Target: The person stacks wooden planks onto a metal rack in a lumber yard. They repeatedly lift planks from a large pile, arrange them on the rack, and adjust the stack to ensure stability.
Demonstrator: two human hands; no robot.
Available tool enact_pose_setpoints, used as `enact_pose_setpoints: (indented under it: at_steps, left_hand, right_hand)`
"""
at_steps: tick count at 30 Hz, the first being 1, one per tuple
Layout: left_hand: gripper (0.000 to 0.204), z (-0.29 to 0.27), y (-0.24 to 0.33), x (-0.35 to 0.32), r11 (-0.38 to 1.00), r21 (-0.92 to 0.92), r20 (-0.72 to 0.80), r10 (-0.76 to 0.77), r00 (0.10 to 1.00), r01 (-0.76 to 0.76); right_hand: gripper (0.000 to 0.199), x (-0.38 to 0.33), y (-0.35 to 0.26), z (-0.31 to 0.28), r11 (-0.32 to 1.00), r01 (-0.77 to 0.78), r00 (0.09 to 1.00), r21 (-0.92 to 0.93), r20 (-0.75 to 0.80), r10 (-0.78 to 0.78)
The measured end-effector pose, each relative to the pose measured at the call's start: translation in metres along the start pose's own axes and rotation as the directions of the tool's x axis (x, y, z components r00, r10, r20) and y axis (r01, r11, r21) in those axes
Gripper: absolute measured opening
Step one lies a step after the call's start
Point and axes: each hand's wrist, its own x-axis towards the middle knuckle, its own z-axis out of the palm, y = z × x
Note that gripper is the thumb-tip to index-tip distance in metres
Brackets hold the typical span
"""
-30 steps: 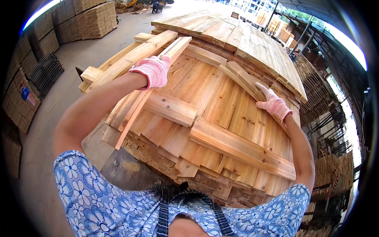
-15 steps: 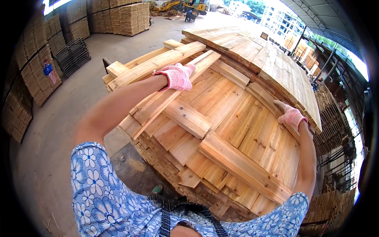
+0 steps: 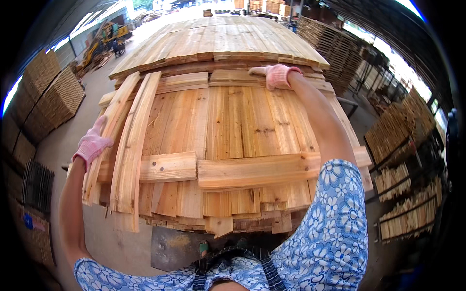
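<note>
I stand at a big stack of pale wooden boards (image 3: pixel 242 121). My left hand (image 3: pixel 91 144), in a pink knit glove, rests against the outer edge of a long narrow plank (image 3: pixel 109 138) lying lengthwise at the stack's left side. A second long plank (image 3: pixel 133 145) lies right beside it. My right hand (image 3: pixel 276 75), also gloved in pink, reaches far across and presses on a short cross board (image 3: pixel 233 76) at the stack's far end. Two cross battens (image 3: pixel 252 169) lie across the near part of the stack.
A higher layer of boards (image 3: pixel 218 41) lies behind the near stack. Stacked pallets (image 3: pixel 48 97) stand at the left, more timber racks (image 3: pixel 407 140) at the right. A dark metal plate (image 3: pixel 174 247) sits below the stack's near edge. A yellow machine (image 3: pixel 104 36) is far left.
The view has swung so I now face the stack squarely. My left hand moved from the planks' top to their left edge; my right hand reached from the right edge to the far end.
</note>
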Motion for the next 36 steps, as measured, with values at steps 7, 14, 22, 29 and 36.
enact_pose_setpoints:
  at_steps: [7,14,22,29,36]
  left_hand:
    - [0.086,-0.076,-0.007,-0.042,0.983,-0.123,-0.101,0.120,0.988,-0.132]
    - [0.095,-0.100,-0.074,-0.026,0.990,-0.135,0.012,-0.032,0.999,0.033]
    - [0.094,-0.075,-0.047,-0.005,0.971,0.191,0.208,-0.182,0.961,0.142]
    - [0.095,-0.060,-0.057,0.027,0.990,0.088,0.227,-0.129,0.965,0.111]
    - [0.068,-0.021,-0.186,0.120,0.960,0.067,0.292,0.241,0.926,-0.271]
  right_hand:
    - [0.083,-0.029,-0.028,0.011,0.979,-0.165,0.979,-0.123,-0.139,0.148]
    - [0.098,0.021,-0.113,0.015,0.971,-0.238,0.966,0.007,-0.100,0.237]
    - [0.087,0.019,-0.102,0.011,0.967,-0.167,0.970,0.193,-0.143,0.196]
    - [0.078,-0.001,-0.168,0.001,0.994,-0.096,0.923,-0.059,-0.379,0.067]
    - [0.091,-0.019,-0.402,0.013,0.493,0.101,0.994,0.864,-0.112,-0.007]
